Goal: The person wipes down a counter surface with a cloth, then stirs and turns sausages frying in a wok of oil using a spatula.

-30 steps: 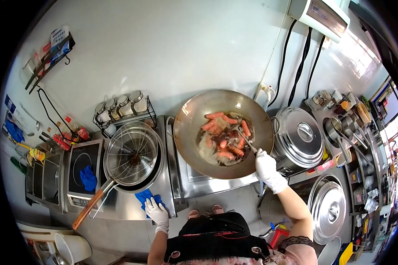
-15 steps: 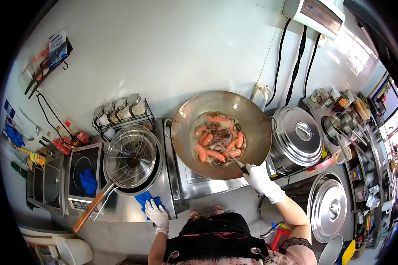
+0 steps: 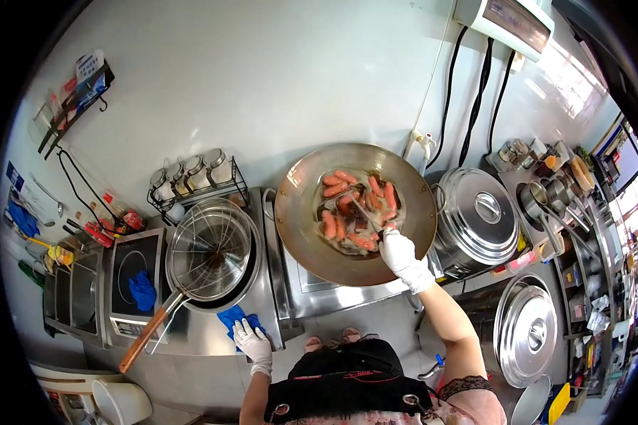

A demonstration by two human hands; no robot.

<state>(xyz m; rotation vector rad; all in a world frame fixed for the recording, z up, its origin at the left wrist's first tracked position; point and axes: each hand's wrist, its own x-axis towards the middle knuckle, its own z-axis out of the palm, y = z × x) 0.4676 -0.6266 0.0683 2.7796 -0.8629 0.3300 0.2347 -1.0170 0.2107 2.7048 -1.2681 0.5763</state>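
Note:
A large wok [image 3: 298, 234] sits on the stove, holding sausages [image 3: 329, 225] in bubbling liquid with darker pieces among them. My right hand [image 3: 404, 261], in a white glove, is closed round the handle of a metal cooking utensil [image 3: 366, 214] over the wok's near right side. The utensil's head is hidden among the food, so its exact kind does not show. My left hand [image 3: 252, 343], gloved too, lies with its fingers stretched over a blue cloth [image 3: 235, 319] at the counter's front edge.
Left of the wok, a wire strainer [image 3: 216, 248] with a wooden handle rests over a pot. Behind it stands a rack of jars [image 3: 198, 176]. A lidded steel pot [image 3: 475, 212] is close on the right. An induction cooker [image 3: 129, 258] is further left.
My right hand has moved forward and slightly left, further over the wok, with the utensil. The sausages have shifted about in the liquid. My left hand stays on the cloth.

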